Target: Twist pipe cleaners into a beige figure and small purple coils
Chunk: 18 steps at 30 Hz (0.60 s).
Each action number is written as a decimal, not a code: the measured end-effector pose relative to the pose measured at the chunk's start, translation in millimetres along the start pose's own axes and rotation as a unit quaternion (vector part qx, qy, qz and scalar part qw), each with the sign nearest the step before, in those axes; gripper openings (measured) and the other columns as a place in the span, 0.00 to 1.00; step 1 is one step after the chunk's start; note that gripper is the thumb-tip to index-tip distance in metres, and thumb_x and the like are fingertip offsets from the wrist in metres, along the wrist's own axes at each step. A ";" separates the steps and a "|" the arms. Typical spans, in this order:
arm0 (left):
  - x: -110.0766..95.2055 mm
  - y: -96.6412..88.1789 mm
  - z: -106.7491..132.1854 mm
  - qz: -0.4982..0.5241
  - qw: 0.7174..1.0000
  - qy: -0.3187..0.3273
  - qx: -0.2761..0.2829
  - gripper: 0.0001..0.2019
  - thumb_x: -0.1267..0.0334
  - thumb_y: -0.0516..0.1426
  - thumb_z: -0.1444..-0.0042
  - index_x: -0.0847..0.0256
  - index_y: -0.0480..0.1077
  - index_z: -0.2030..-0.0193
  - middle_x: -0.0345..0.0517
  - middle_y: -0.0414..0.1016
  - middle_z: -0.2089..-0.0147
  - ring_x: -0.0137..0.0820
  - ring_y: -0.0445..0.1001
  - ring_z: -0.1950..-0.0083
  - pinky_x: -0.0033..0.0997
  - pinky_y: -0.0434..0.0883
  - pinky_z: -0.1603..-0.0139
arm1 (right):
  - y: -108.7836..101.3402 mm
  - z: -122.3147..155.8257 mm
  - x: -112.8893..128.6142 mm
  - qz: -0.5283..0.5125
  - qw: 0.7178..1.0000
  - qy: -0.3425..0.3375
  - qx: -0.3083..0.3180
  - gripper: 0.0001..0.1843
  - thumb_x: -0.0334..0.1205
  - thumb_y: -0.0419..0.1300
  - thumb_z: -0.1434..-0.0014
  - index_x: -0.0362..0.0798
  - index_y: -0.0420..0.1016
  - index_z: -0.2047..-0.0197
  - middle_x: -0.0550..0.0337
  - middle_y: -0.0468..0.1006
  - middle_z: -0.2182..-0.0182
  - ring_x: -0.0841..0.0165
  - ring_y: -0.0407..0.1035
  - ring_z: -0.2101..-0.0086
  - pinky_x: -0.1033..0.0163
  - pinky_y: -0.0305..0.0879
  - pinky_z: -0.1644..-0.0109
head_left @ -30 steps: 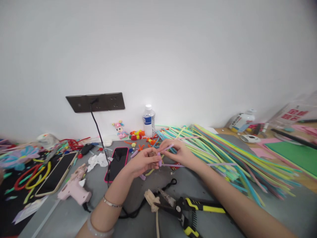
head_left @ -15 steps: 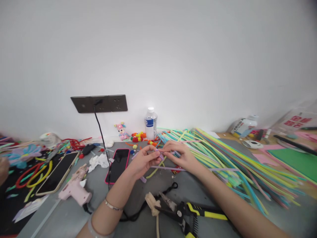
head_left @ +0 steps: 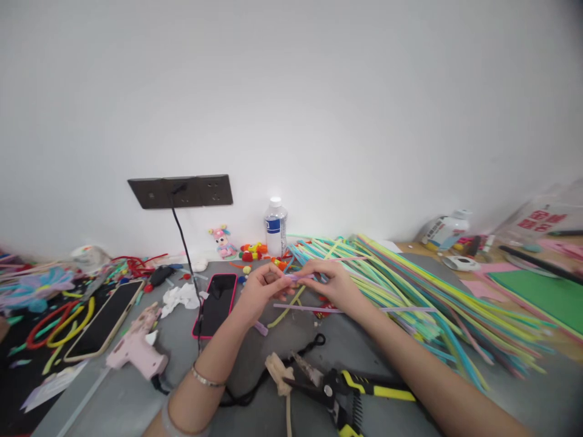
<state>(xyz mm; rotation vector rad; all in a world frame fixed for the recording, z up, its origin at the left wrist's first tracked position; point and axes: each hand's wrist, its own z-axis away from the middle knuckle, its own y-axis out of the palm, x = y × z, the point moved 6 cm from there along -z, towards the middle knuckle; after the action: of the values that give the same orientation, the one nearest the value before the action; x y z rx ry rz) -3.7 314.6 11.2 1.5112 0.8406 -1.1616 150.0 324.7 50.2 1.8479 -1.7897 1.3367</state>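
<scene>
Between my two hands is a short purple pipe cleaner (head_left: 294,277), pinched at both ends. My left hand (head_left: 264,288) grips its left end with thumb and fingers. Thumb and fingertips of my right hand (head_left: 330,284) close on its right part; the covered portions are hidden. Below the hands a long lilac pipe cleaner (head_left: 303,308) lies across the grey table, partly behind my right forearm. A yellow-green pipe cleaner (head_left: 279,317) slants under it. Nearer to me lie black-and-yellow pliers (head_left: 334,391), their jaws beside a beige pipe-cleaner piece (head_left: 277,373).
A heap of coloured pipe cleaners (head_left: 410,291) spreads to the right. At left are a pink glue gun (head_left: 139,351), a pink-edged phone (head_left: 217,303), another phone (head_left: 107,321) and crumpled tissue (head_left: 181,297). A water bottle (head_left: 276,227) stands by the wall; a black cord (head_left: 182,237) hangs from the socket panel (head_left: 182,191).
The fingers of both hands have shifted slightly, and the purple pipe cleaner now lies straighter between them. At the far left edge, another person's hand has mostly left the view.
</scene>
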 end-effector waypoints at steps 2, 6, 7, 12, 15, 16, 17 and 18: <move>-2.9 0.1 -0.2 -0.048 0.998 0.036 0.011 0.15 0.56 0.70 0.53 0.63 0.72 0.70 0.41 0.79 0.75 0.28 0.77 0.73 0.21 0.69 0.76 | -1.3 -0.2 -4.1 -0.010 0.999 0.039 0.000 0.17 0.53 0.64 0.40 0.47 0.83 0.67 0.55 0.82 0.73 0.67 0.73 0.73 0.64 0.68 0.69; -7.6 -2.4 1.6 -0.127 0.987 0.094 -0.013 0.11 0.60 0.68 0.51 0.62 0.77 0.63 0.42 0.80 0.72 0.30 0.78 0.71 0.24 0.71 0.72 | 1.7 1.6 -13.2 -0.029 0.993 0.112 0.032 0.20 0.54 0.62 0.40 0.46 0.82 0.68 0.58 0.80 0.77 0.72 0.65 0.81 0.68 0.60 0.79; -7.5 -3.1 1.9 -0.139 0.985 0.098 -0.020 0.10 0.60 0.67 0.50 0.62 0.77 0.63 0.43 0.81 0.71 0.31 0.78 0.70 0.25 0.71 0.71 | 2.2 1.9 -14.3 -0.033 0.992 0.118 0.036 0.20 0.54 0.62 0.40 0.46 0.83 0.68 0.58 0.80 0.78 0.72 0.64 0.82 0.68 0.59 0.79; -2.3 -5.0 1.2 -0.128 0.989 0.072 -0.027 0.09 0.60 0.67 0.51 0.62 0.78 0.66 0.47 0.83 0.70 0.34 0.81 0.69 0.27 0.73 0.69 | 1.4 0.9 -12.3 -0.029 0.995 0.089 0.020 0.19 0.54 0.64 0.41 0.46 0.83 0.68 0.57 0.81 0.76 0.71 0.67 0.79 0.67 0.62 0.75; 0.0 -5.6 1.0 -0.120 0.990 0.053 -0.041 0.09 0.59 0.68 0.52 0.63 0.78 0.68 0.48 0.84 0.70 0.36 0.82 0.68 0.27 0.74 0.69 | 0.5 0.4 -7.4 -0.013 0.998 0.066 0.012 0.18 0.54 0.64 0.41 0.47 0.84 0.68 0.57 0.80 0.77 0.70 0.68 0.78 0.66 0.62 0.73; 0.5 -5.6 1.2 -0.116 0.991 0.048 -0.049 0.09 0.59 0.68 0.53 0.63 0.78 0.69 0.48 0.84 0.70 0.36 0.82 0.67 0.27 0.74 0.69 | 0.5 0.4 -5.5 -0.009 0.998 0.061 0.010 0.19 0.54 0.63 0.40 0.47 0.83 0.68 0.57 0.80 0.77 0.70 0.67 0.78 0.66 0.62 0.73; 0.8 -5.3 1.5 -0.110 0.991 0.047 -0.055 0.09 0.59 0.68 0.53 0.63 0.78 0.69 0.48 0.84 0.70 0.37 0.82 0.67 0.27 0.75 0.69 | 0.5 0.4 -3.7 -0.009 0.998 0.058 0.009 0.19 0.54 0.63 0.40 0.47 0.83 0.68 0.57 0.80 0.77 0.70 0.67 0.79 0.65 0.62 0.74; 1.1 -4.4 1.9 -0.102 0.992 0.046 -0.059 0.10 0.59 0.69 0.54 0.63 0.78 0.69 0.49 0.84 0.70 0.37 0.83 0.67 0.28 0.75 0.68 | 0.6 0.5 -1.9 -0.009 0.998 0.056 0.008 0.19 0.54 0.62 0.39 0.47 0.83 0.68 0.57 0.80 0.77 0.71 0.66 0.79 0.65 0.61 0.74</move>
<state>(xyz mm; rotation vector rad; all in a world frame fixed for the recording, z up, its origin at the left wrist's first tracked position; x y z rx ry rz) -8.0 313.8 8.8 1.4150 1.1292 -1.1744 150.0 325.5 48.2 1.7558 -1.7081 1.4233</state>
